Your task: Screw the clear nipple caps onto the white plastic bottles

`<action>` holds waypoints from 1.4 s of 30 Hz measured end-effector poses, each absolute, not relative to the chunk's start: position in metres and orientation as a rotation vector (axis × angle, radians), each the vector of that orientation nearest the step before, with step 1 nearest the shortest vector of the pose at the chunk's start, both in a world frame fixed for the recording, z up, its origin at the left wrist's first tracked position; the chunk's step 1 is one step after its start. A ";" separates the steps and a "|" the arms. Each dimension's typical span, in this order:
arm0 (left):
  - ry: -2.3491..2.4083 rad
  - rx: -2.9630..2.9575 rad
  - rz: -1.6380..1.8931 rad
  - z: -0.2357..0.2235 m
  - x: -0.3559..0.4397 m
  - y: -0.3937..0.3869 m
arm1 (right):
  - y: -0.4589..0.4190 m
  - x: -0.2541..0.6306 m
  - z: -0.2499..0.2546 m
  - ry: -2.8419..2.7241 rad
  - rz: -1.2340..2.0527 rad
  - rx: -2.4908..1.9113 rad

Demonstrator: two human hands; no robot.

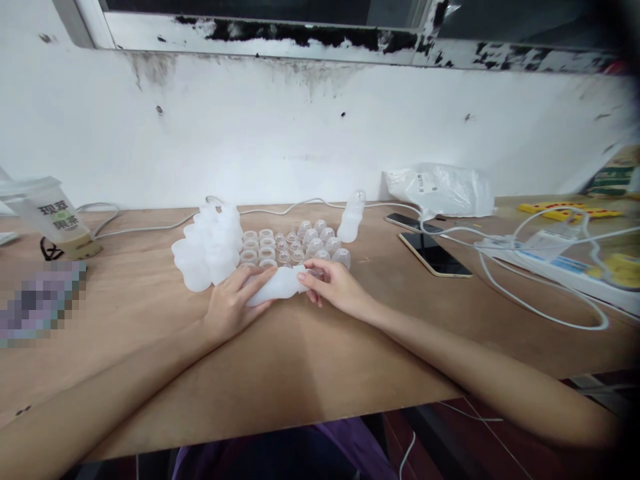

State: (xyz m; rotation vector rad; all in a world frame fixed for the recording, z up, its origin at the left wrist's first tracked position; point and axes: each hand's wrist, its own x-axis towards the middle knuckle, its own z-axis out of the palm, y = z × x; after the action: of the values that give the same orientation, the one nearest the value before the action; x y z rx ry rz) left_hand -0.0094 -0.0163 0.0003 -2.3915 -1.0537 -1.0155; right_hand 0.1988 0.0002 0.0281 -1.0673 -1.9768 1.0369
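My left hand [231, 301] is wrapped round the body of a frosted white baby bottle [280, 284], which lies tilted sideways just above the table. At the bottle's neck, the thumb and fingers of my right hand [336, 283] are closed; a small clear part shows among them, but its kind is mostly hidden. Beyond my hands are several white bottle rings [267, 253], small clear nipples [284, 256] and clear domed caps [320, 236] in rows. Several frosted bottles [207, 243] are grouped to the left. One capped bottle [352, 217] stands upright behind the caps.
Two phones [434, 253] lie to the right, near a power strip [555, 263] with looped white cables. A plastic bag [440, 190] rests against the wall. On the left stands a drink cup [63, 217], with a blurred purple item [40, 300] in front.
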 end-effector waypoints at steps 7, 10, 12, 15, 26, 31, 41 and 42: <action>-1.319 -2.486 -1.137 0.008 -0.003 -0.022 | 0.005 0.218 0.061 -2.182 0.402 -1.120; -1.492 -2.497 -1.190 0.008 -0.004 -0.021 | 0.012 0.232 0.071 -2.163 -0.040 -1.297; -1.570 -2.500 -1.227 0.007 -0.006 -0.018 | 0.016 0.237 0.069 -2.251 -0.223 -1.410; -1.656 -2.521 -1.265 0.004 -0.008 -0.014 | 0.020 0.238 0.058 -2.456 -0.298 -1.457; -1.744 -2.512 -1.397 0.004 -0.007 -0.009 | 0.008 0.211 0.018 -2.596 0.033 -1.048; -1.745 -2.528 -1.388 0.004 -0.007 -0.009 | 0.009 0.199 0.007 -2.194 0.684 -0.988; -1.793 -2.518 -1.384 0.002 -0.008 -0.007 | 0.023 0.195 0.003 -1.286 1.444 -0.701; -1.791 -2.519 -1.381 0.002 -0.008 -0.007 | 0.023 0.195 0.003 -1.293 1.444 -0.710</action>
State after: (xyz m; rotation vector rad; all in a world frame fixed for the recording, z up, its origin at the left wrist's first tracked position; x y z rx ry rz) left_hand -0.0080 -0.0065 0.0018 -2.5186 -1.7914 -1.3806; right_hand 0.1952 0.0229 0.0027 -0.7098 -1.2928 1.4442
